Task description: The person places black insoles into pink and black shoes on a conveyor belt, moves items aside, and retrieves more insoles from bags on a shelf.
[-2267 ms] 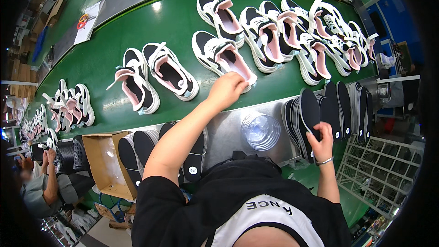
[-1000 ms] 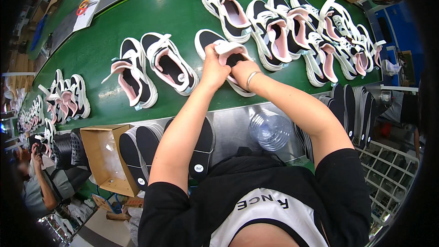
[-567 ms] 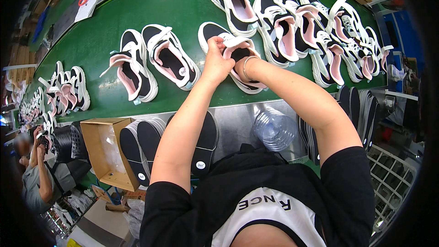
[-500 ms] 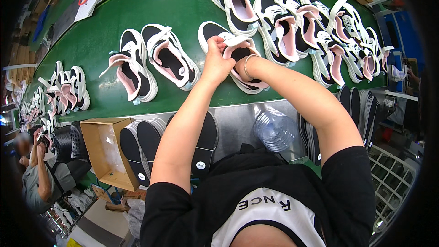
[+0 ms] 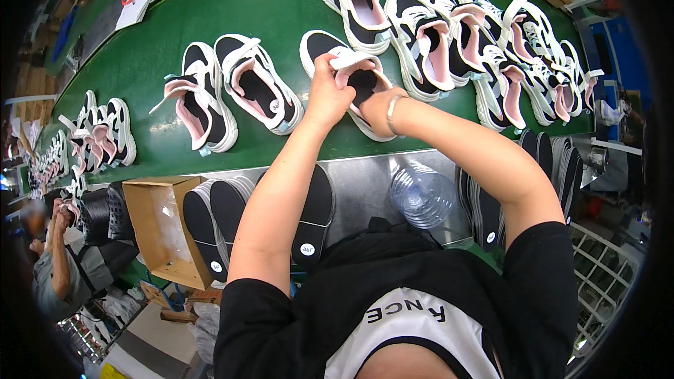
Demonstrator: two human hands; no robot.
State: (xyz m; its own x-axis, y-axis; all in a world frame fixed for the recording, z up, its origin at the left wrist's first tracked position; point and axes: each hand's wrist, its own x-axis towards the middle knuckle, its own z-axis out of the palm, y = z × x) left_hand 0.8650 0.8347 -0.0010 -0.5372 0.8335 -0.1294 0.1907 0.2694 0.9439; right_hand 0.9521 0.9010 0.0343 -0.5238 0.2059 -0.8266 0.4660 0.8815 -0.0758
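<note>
A black and white sneaker [image 5: 321,45] with pink lining lies toe away on the green work table. My left hand [image 5: 330,96] is closed on its tongue and collar on the left side, with the thumb at the opening. Over the heel end, my right hand [image 5: 380,110] reaches into the shoe, its fingers hidden inside. A bracelet circles that wrist. Between the hands the dark inside of the shoe shows. To the left lie two similar sneakers, the nearer one [image 5: 289,102] with a black insole bearing a round white sticker.
Several more sneakers [image 5: 414,42] crowd the right side of the green table [image 5: 281,0]. Along the near metal ledge stand bundled black insoles [image 5: 319,203], a clear plastic bottle [image 5: 423,196] and an open cardboard box [image 5: 137,228]. A co-worker [image 5: 60,260] works at far left.
My right hand has drawn back a little toward the heel, so more of the shoe's dark inside shows. My left hand keeps its hold on the sneaker's tongue.
</note>
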